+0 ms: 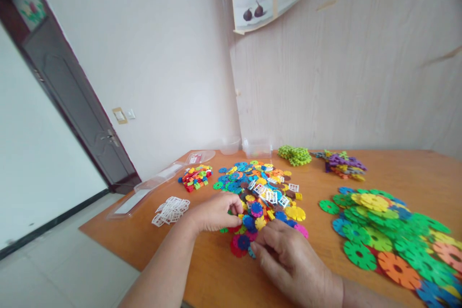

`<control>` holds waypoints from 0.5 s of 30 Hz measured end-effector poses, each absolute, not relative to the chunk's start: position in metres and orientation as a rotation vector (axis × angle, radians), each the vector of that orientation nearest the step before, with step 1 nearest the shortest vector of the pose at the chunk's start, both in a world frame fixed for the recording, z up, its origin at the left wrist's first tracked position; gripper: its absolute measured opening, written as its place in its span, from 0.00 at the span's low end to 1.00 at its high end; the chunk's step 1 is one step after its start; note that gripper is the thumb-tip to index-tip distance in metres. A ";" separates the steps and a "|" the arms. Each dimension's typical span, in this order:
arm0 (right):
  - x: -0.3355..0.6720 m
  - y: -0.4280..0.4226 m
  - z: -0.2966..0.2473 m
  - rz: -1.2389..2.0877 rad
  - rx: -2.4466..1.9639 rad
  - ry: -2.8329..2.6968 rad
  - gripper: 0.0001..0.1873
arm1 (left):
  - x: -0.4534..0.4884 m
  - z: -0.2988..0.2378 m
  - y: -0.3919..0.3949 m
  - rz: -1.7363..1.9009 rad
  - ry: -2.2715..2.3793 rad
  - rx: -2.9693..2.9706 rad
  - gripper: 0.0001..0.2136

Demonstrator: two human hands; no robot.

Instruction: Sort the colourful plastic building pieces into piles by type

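Observation:
A heap of small coloured snowflake discs point(260, 192) lies in the middle of the wooden table point(202, 269), with white window-shaped pieces mixed in. My left hand point(216, 211) rests at the heap's near left edge, fingers curled and pinching among the discs. My right hand point(288, 260) lies at the near edge of the heap, fingers bent down onto pink and blue discs point(241, 244). What either hand holds is hidden by the fingers.
Large green, orange and yellow discs point(390, 236) spread at the right. White window pieces point(170, 210) and small coloured bricks point(195, 176) sit at the left. Green point(294, 155) and purple point(342, 162) piles lie at the back. Clear plastic containers point(252, 147) stand by the wall.

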State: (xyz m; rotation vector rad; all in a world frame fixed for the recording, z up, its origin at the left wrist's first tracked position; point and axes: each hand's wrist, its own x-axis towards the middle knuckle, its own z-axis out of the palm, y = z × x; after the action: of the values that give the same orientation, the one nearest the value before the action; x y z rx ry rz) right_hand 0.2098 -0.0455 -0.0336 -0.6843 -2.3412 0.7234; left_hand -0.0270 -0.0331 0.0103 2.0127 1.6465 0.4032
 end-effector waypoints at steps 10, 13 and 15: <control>0.212 -0.047 -0.033 0.723 -0.688 -2.353 0.12 | -0.035 0.003 -0.030 0.563 1.654 1.834 0.12; 0.211 -0.046 -0.033 0.721 -0.685 -2.367 0.12 | -0.038 0.002 -0.028 0.614 1.680 1.860 0.13; 0.211 -0.046 -0.033 0.723 -0.686 -2.376 0.12 | -0.040 0.002 -0.027 0.665 1.701 1.821 0.14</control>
State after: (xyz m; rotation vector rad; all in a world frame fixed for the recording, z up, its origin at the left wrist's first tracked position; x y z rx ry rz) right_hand 0.2108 -0.0458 -0.0329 -0.6862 -2.3758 0.7231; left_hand -0.0402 -0.0271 0.0016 1.8212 1.7010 0.6651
